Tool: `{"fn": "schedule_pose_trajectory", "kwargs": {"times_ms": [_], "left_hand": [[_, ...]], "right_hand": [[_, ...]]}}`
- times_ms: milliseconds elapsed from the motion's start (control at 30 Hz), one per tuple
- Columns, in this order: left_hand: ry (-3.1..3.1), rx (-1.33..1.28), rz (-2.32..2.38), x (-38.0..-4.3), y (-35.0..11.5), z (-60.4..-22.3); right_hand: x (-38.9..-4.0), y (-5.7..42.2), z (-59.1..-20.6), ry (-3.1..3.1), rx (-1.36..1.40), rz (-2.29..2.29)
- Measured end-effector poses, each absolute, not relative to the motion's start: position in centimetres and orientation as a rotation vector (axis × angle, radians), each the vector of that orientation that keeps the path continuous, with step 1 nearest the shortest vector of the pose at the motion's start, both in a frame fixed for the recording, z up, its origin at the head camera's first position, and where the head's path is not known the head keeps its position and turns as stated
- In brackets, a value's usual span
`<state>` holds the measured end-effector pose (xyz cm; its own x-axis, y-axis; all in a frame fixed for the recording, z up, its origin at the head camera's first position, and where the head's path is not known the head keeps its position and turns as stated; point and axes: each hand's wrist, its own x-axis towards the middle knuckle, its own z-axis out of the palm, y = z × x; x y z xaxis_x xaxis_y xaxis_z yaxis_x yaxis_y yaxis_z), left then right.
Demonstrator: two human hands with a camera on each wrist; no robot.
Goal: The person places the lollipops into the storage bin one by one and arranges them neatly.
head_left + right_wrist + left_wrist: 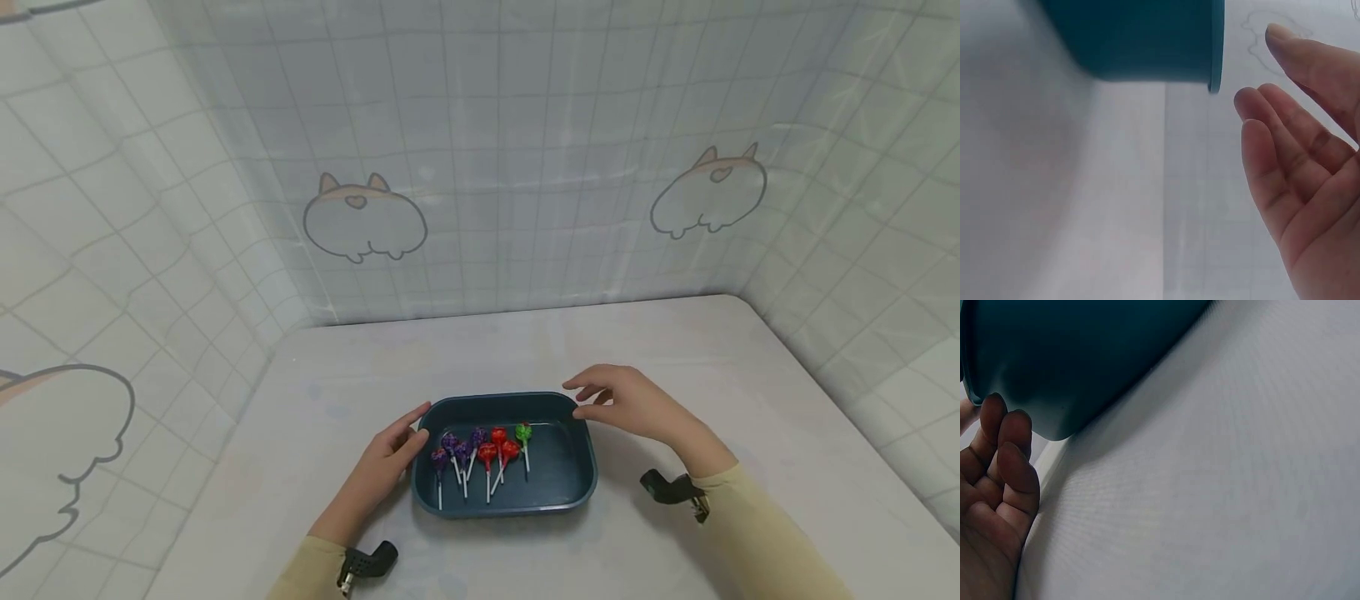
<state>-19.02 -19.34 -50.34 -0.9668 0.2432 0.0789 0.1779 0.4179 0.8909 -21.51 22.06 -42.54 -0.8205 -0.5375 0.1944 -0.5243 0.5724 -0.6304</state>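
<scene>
In the head view a dark teal tray (555,492) stands on the table with several lollipops in it. Purple ones (462,451) lie at the left, red ones (487,452) in the middle and a green one (523,432) to the right, their white sticks towards me. My left hand (386,458) holds the tray's left rim, thumb over the edge and fingers along the outside. My right hand (630,402) hovers by the far right corner, fingers loosely bent and holding nothing. In the right wrist view a gap separates the right hand (1300,156) from the tray wall (1147,44).
A pale cloth covers the table (360,358). White grid-patterned curtains (495,167) with cartoon animal outlines rise behind it and on both sides. Each wrist carries a black camera mount, such as the right one (667,487).
</scene>
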Motion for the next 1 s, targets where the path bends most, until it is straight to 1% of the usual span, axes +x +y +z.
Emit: {"fn": "schedule_pose_trajectory", "kwargs": {"times_ms": [300,467,833,1000], "left_hand": [[2.607,0.403,1.602,-19.1,-19.3,-50.6],[2.606,0.369,1.593,-19.1,-19.3,-50.5],[2.585,0.349,1.587,-18.7,-18.8,-49.1],[2.609,0.343,1.582,-18.9,-19.1,-50.0]], "right_hand": [[-21.0,24.6,-43.1,2.810,-0.796,-1.082],[-20.7,26.1,-43.4,2.852,-0.736,-1.047],[-19.9,28.7,-44.0,2.876,-0.710,-1.050],[-19.5,30.1,-44.3,2.875,-0.623,-1.074]]}}
